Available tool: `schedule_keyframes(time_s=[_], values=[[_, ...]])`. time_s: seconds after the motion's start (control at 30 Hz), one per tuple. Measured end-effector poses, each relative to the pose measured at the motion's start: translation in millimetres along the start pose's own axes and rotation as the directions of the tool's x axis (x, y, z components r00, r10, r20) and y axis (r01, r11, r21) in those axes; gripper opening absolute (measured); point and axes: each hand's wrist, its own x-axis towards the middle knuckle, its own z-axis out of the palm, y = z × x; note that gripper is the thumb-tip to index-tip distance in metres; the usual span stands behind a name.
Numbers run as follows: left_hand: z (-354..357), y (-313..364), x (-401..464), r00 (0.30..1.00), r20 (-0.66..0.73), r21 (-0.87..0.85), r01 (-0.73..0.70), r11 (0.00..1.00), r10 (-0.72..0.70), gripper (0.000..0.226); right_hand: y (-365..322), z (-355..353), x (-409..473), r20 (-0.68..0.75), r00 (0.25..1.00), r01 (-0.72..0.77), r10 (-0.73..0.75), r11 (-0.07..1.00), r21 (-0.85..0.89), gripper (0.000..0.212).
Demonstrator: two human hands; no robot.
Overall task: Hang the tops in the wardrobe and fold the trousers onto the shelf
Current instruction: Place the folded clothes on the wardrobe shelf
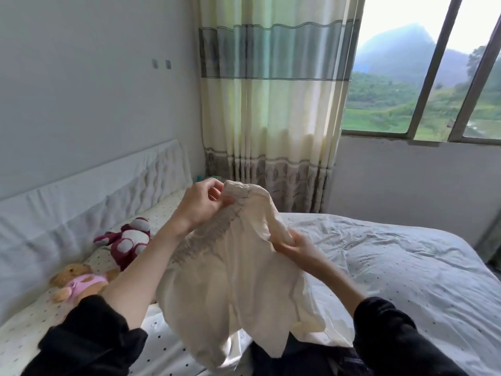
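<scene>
1. The left hand [202,204] has a pinching grip on the gathered, elastic edge of a cream garment [233,270], thumb and fingers closed on the fabric at its top.
2. The right hand [294,246] has its grip closed on a fold at the garment's right side, lower than the left hand.
3. The garment hangs between the two hands, lifted above the near edge of the bed [393,256], its lower part draping down toward the person's lap. The smocked band runs diagonally from the left hand downward.
4. Whether it is a top or a pair of trousers I cannot tell for sure; the elastic band could be a waistband or a neckline.
5. The step in hand looks like sorting out the piece: finding its edges and straightening it.
6. The next move probably calls for spreading the band wide between both hands, shaking the cloth flat, then either folding it on the bed or taking it to a hanger. No wardrobe, shelf or hanger is in view.
7. Further out, two soft toys [108,256] lie by the left edge of the bed near the padded headboard [89,191]; a striped curtain [271,104] and a window [423,77] stand beyond.
</scene>
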Motion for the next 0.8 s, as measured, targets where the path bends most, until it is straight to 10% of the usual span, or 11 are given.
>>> schedule_keyframes(time_s=[0.17,0.43,0.53,0.8], values=[[-4,-13,-21,0.981,-0.187,0.101,0.072,0.992,-0.052,0.019,44,-4,-23,0.163,0.982,-0.112,0.094,0.988,0.104,0.043],[-32,-46,-23,0.908,-0.405,0.062,0.141,0.988,-0.105,0.022,91,25,-19,0.114,0.984,-0.048,0.138,0.816,-0.576,0.052],[-48,-76,-19,0.884,-0.447,0.049,0.175,0.983,-0.135,0.021,92,45,8,-0.058,0.985,-0.169,0.164,0.818,-0.55,0.023],[-103,-225,11,0.757,-0.537,-0.02,0.429,0.903,-0.372,0.031,42,93,116,-0.261,0.95,-0.24,0.17,0.934,-0.264,0.035]])
